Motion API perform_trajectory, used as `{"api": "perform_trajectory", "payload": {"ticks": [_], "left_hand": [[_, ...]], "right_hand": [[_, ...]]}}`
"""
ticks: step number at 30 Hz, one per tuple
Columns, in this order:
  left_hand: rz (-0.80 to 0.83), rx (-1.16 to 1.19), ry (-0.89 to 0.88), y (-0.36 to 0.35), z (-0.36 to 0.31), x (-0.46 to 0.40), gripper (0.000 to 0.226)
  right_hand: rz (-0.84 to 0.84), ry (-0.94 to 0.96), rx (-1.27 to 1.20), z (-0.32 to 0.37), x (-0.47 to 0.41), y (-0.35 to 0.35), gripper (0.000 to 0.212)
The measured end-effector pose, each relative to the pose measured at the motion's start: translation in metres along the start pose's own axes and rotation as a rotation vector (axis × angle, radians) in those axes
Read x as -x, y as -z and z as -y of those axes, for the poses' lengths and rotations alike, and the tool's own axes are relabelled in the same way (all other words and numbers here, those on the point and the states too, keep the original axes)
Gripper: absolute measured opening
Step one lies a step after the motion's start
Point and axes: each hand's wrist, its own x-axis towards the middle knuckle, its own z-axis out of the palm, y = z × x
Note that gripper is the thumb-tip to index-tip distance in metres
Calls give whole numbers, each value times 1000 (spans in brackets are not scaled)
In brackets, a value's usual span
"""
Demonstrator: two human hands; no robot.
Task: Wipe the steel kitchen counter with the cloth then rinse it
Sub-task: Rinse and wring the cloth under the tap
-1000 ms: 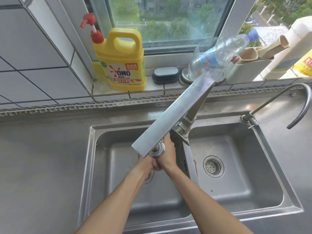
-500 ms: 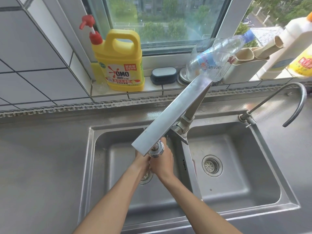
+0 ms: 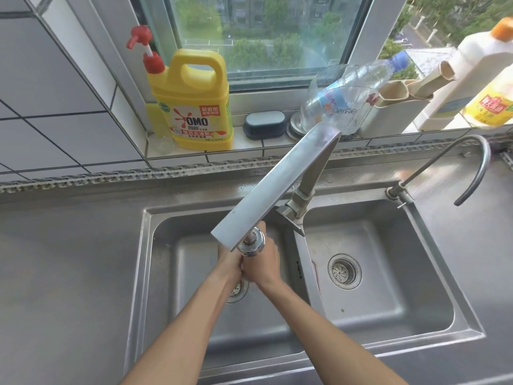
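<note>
Both my hands meet under the spout of the flat steel tap (image 3: pixel 274 187), over the left basin (image 3: pixel 177 273) of the double sink. My left hand (image 3: pixel 229 263) and my right hand (image 3: pixel 265 263) press against each other, and the tap head (image 3: pixel 251 244) hides their fingers. No cloth shows in the frame, so whether the hands hold one cannot be told. No water stream is visible. The steel counter (image 3: pixel 61 273) spreads out left of the sink.
The right basin (image 3: pixel 388 273) has a round drain strainer. A thin curved second tap (image 3: pixel 469 168) stands at the sink's back right. On the window sill sit a yellow detergent jug (image 3: pixel 194 107), a dark brush (image 3: pixel 265 125), a plastic bottle (image 3: pixel 349 93), a white holder and two more bottles.
My hands stay together under the tap, shifting slightly against each other. The view has drifted a little, so everything sits slightly lower left.
</note>
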Motion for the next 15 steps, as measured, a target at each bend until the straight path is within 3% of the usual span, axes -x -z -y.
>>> {"api": "perform_trajectory", "payload": {"ticks": [4,11,15], "left_hand": [[23,-27,9,-5,15,5,22],[48,48,-38,0,-1,0,38],[25,-96,-46,-5,15,7,20]], "right_hand": [[-102,-135,-122,2,-25,17,22],[-20,51,-7,2,4,1,30],[-101,-136,-141,2,-24,17,23]]}}
